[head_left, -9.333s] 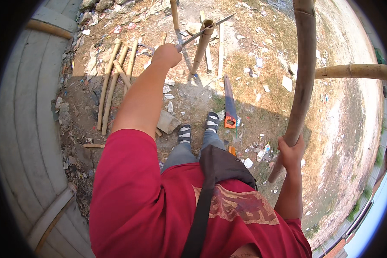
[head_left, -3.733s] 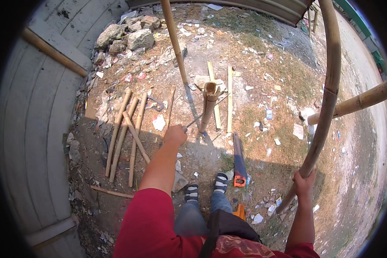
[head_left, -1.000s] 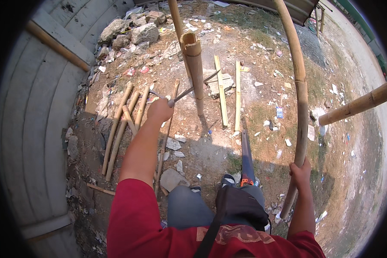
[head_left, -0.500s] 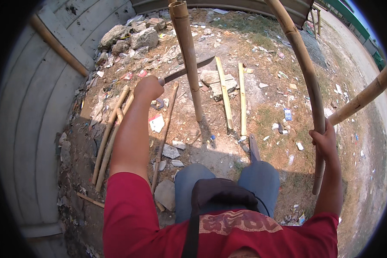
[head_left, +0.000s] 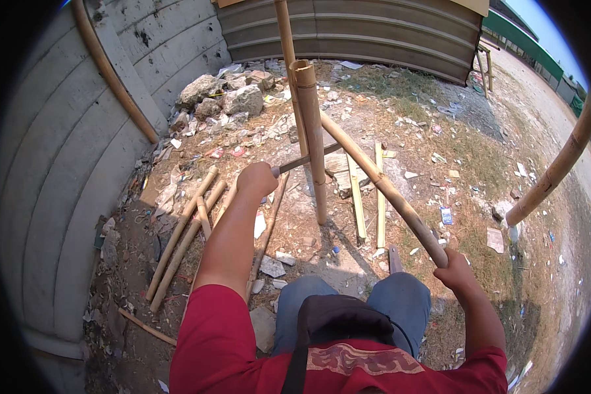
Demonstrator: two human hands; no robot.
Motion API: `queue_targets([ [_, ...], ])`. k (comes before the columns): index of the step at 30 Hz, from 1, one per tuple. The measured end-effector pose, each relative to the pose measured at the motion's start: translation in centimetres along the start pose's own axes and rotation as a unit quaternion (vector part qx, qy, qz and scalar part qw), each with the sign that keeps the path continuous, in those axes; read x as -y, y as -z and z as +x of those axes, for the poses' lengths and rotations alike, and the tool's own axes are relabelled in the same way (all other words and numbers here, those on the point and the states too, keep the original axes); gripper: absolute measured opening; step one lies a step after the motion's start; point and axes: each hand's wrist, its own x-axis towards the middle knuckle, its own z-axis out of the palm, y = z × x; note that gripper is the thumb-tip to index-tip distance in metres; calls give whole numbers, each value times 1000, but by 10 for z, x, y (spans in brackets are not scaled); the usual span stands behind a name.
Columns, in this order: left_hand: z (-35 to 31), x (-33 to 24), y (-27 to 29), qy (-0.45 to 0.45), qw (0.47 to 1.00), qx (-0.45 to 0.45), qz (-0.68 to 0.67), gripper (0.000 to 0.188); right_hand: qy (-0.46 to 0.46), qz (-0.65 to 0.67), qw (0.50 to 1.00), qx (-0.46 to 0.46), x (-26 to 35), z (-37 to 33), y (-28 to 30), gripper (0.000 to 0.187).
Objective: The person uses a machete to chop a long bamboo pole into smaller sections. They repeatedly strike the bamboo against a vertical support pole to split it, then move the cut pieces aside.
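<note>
My left hand [head_left: 257, 180] is closed round the handle of a machete [head_left: 293, 164]. Its blade crosses an upright hollow bamboo pole [head_left: 313, 125]; the pole hides the blade's middle, and the tip shows on the right side. In my right hand [head_left: 456, 272] is the near end of a thick bamboo stick [head_left: 394, 196]. That stick slants away to the left, its far part over the blade's tip; whether they touch, I cannot tell. Two pale split bamboo strips [head_left: 380, 197] lie on the ground beyond my knees.
Cut bamboo poles [head_left: 180, 236] lie to the left, beside a grey panel wall [head_left: 59, 197]. Rocks [head_left: 243, 100] are heaped at the far left. A thin bamboo pole [head_left: 284, 29] rises behind the upright one, and a thick one [head_left: 551, 167] slants at the right. Litter is scattered about.
The stick in my right hand has swung from upright down to the left, over the machete's tip. My left hand still grips the machete across the upright pole. The view has tilted up.
</note>
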Motion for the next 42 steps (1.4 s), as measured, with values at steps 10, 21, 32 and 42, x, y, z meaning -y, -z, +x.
queue_targets([
  [10,6,27,-9,14,999,-2,-29,30,13,253,952,-174,-15,6,51,55],
  [21,-7,-3,8,-16,999,-1,34,33,5,-4,989,-147,-28,-17,25,53],
  [32,-24,-20,-23,-26,1000,-9,10,27,-3,23,997,-74,-38,-23,3,61],
  [42,-27,-10,-22,-34,998,-5,46,34,26,121,978,-170,-29,-53,56,47],
])
